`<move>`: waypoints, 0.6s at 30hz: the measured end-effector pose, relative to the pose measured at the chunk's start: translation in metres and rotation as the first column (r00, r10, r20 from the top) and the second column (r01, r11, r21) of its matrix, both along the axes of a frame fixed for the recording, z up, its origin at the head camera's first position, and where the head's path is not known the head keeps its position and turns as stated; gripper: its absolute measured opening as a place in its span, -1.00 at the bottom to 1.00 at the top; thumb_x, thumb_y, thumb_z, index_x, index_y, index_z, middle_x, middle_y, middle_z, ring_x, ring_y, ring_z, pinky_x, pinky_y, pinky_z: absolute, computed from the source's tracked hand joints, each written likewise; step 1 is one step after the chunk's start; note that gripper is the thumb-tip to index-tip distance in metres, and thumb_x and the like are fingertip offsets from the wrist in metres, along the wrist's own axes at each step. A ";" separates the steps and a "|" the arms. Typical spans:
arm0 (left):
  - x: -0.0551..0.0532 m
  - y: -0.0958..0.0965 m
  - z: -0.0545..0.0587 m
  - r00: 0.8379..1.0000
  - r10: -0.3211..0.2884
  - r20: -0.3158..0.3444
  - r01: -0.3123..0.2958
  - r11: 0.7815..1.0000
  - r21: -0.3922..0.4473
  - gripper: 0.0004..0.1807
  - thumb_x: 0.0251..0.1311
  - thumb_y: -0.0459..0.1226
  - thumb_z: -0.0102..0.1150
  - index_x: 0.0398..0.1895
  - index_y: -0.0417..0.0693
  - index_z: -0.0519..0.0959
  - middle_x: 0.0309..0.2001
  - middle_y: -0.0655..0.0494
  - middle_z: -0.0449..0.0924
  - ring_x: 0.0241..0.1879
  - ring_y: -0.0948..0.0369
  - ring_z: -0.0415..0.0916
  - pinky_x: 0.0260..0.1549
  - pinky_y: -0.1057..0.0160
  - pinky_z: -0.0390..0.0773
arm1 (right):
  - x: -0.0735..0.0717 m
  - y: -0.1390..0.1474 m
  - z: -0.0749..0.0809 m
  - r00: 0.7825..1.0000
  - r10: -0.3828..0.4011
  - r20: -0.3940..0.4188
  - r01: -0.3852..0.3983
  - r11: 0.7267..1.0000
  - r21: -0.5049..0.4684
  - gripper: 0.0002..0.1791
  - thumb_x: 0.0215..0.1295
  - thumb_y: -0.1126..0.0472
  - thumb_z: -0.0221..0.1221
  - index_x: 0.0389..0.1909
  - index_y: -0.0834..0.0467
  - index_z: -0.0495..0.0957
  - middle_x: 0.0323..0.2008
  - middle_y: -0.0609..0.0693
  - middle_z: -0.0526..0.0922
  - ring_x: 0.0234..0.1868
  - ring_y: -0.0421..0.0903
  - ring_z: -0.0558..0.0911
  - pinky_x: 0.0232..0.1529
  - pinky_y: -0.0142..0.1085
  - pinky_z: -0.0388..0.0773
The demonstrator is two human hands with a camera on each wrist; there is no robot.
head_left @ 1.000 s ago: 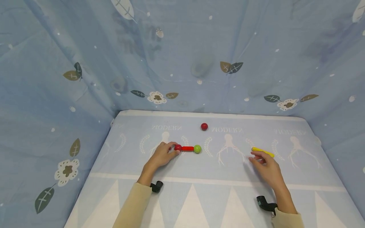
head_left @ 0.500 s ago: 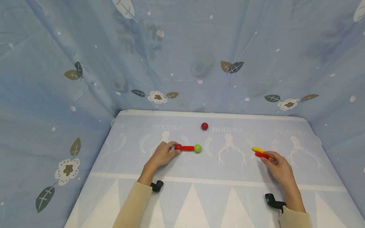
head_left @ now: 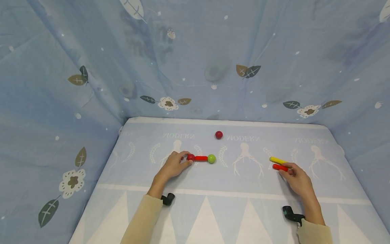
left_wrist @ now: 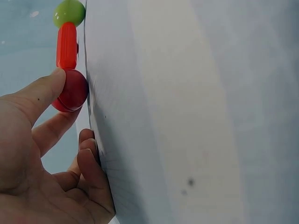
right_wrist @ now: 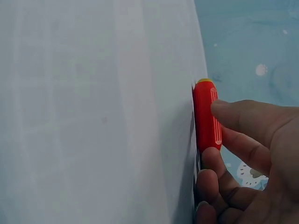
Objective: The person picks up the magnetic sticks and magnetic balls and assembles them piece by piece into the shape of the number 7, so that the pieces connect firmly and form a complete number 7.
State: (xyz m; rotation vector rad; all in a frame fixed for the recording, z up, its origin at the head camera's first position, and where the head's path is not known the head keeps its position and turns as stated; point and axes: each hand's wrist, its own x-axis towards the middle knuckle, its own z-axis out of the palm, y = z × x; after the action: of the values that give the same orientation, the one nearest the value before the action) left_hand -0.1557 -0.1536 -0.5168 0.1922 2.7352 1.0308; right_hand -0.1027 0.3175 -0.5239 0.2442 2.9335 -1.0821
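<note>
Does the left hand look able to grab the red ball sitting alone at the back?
Probably not just yet: the left hand is pinching another red ball, at the end of a red stick. Once free, it likely could; nothing stands between it and the lone ball.

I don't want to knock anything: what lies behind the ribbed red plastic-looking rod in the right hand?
A slim yellow plastic-looking rod lies just behind the red rod; the right hand hides some of the yellow rod's right half.
</note>
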 end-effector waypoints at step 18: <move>-0.001 -0.001 -0.001 1.000 -0.008 -0.010 0.008 1.000 0.016 -0.58 0.30 -0.04 0.30 0.18 0.10 0.60 -0.23 -0.01 0.43 -0.23 0.11 0.32 -0.35 0.16 0.34 | 0.000 -0.002 0.000 1.000 0.003 0.013 -0.004 1.000 0.030 -0.64 0.38 0.18 0.22 0.11 0.27 0.52 -0.38 0.09 0.47 -0.45 0.01 0.37 -0.45 -0.19 0.24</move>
State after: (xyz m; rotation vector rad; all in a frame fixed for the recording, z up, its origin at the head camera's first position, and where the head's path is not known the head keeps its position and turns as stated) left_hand -0.1562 -0.1543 -0.5178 0.2113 2.7337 1.0520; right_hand -0.1030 0.3157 -0.5235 0.2451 2.9396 -1.0320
